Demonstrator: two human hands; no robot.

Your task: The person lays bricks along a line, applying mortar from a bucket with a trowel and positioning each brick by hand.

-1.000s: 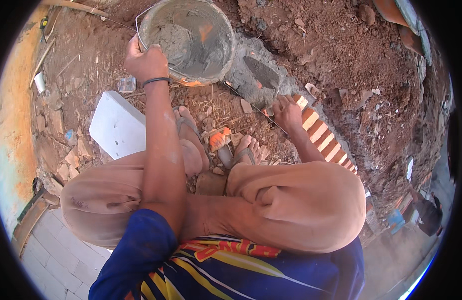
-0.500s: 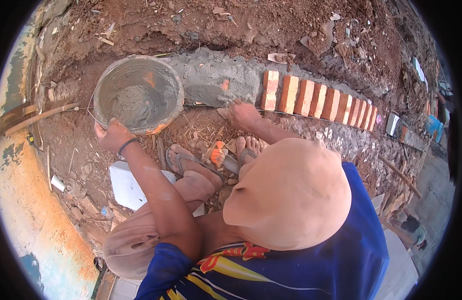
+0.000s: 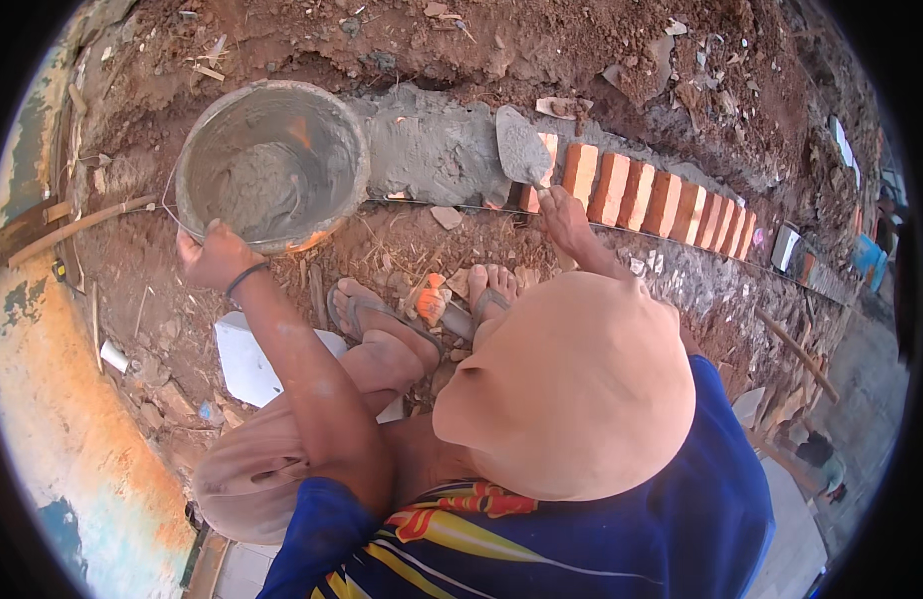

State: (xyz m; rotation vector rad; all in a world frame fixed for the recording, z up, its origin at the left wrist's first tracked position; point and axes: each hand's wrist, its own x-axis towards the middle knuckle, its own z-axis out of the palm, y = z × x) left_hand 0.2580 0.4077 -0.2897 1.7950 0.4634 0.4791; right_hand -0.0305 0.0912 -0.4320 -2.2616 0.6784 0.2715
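My left hand (image 3: 220, 260) is closed on the near rim of a round bucket (image 3: 332, 125). Wet grey mortar (image 3: 257, 185) lies inside it, and its walls are smeared. In my right hand (image 3: 569, 222) is the handle of a trowel (image 3: 522, 148), its mortar-coated blade pointing away from me. That blade overlaps the first of several orange bricks (image 3: 611, 188) standing in a row to the right. Between bucket and bricks runs a smoothed layer of grey mortar (image 3: 432, 150); the blade is at its right end, and I cannot tell whether they touch.
A taut string (image 3: 461, 208) runs along the near side of the mortar and bricks. Rough brown soil (image 3: 541, 50) rises beyond. Near my sandalled feet lie an orange fragment (image 3: 431, 299) and a white panel (image 3: 247, 359). A stained wall (image 3: 62, 369) stands at the left.
My right hand has moved right, from the mortar's near edge to the first brick, and the trowel blade now shows plainly. The bucket's rim sits slightly farther away, my left hand still on it.
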